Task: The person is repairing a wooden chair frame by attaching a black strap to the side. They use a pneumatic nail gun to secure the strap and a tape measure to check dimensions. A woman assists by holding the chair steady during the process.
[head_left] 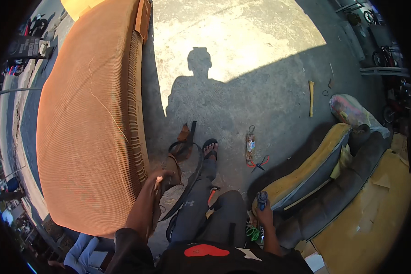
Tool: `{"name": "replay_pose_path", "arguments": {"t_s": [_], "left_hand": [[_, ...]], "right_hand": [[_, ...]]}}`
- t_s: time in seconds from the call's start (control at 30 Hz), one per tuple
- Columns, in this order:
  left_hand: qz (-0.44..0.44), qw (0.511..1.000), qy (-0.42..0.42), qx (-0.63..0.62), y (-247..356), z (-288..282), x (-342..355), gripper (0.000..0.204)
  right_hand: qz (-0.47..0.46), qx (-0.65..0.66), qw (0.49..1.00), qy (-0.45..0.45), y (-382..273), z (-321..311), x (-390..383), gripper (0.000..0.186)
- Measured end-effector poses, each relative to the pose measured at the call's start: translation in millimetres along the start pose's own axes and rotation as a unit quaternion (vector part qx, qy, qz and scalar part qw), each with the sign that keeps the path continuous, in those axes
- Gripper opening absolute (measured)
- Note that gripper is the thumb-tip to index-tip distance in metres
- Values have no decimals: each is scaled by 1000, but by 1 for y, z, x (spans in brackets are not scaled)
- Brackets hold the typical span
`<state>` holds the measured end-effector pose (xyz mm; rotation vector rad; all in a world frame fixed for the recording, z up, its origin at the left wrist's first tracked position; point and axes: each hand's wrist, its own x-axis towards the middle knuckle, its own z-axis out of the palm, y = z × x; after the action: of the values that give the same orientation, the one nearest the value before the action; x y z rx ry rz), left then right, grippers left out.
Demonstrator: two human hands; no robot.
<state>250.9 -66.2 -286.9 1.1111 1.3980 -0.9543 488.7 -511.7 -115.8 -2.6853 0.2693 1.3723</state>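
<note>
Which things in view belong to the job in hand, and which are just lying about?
Likely in the job:
- dark tool, held in the right hand
- brown material, at the left hand
- ribbed orange-brown upholstered piece, alongside the left arm

Apparently just lying about:
- yellow stick on the floor
- stuffed plastic bag
- red-handled tool, untouched

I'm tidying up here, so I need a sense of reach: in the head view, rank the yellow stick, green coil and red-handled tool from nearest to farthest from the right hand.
1. Green coil: just left of the right hand.
2. Red-handled tool: on the floor, ahead.
3. Yellow stick: on the floor, farther ahead, rightward.
</note>
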Motion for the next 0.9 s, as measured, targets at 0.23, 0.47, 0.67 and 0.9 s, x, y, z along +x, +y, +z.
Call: {"name": "replay_pose_path", "arguments": {"t_s": [0.23, 0.47, 0.67, 0.9], "left_hand": [[42, 978, -9, -202, 47, 12, 52, 59], [21, 943, 128, -307, 145, 16, 69, 46], [-37, 953, 289, -79, 212, -8, 101, 22], [-86, 899, 364, -225, 293, -48, 114, 16]], "right_hand": [[-124, -197, 968, 89, -258, -196, 104, 79], [-359, -427, 825, 89, -522, -247, 294, 77], [-437, -618, 651, 52, -766, -162, 469, 86], [-593, -636, 480, 114, -902, -11, 621, 85]]}}
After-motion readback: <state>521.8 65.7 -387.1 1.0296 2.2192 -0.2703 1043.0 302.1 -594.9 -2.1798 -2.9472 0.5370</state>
